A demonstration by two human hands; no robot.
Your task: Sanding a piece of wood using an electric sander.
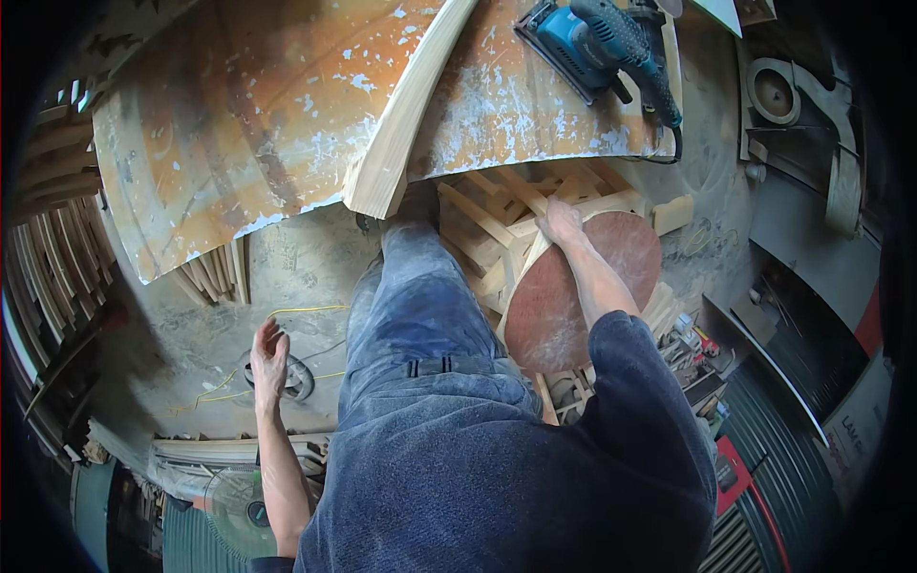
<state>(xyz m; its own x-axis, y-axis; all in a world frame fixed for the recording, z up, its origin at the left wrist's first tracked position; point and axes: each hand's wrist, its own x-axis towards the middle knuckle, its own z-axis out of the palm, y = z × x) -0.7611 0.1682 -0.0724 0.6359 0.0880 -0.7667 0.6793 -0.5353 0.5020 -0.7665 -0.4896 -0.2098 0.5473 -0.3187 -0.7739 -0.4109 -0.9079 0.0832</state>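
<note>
My left hand (270, 361) hangs in the air on the left, fingers loosely curled and apart, with nothing in it. My right hand (562, 225) reaches past a round reddish-brown board (544, 320) dusted with pale powder. Its fingers are bent over a pale wooden piece (523, 256) at the board's far edge; the fingertips are partly hidden. Several pale wooden pieces (478, 215) lie stacked beyond that hand, partly under the table. On the worn orange-brown table (267, 124) a long pale wooden beam (411, 115) sticks out over the near edge.
A blue and black power sander (597, 43) rests on the table at the far right. Yellow cord (224, 387) runs over the dusty floor on the left. Long wooden strips (57, 258) stand along the left side. Assorted hand tools (683, 349) lie at the right.
</note>
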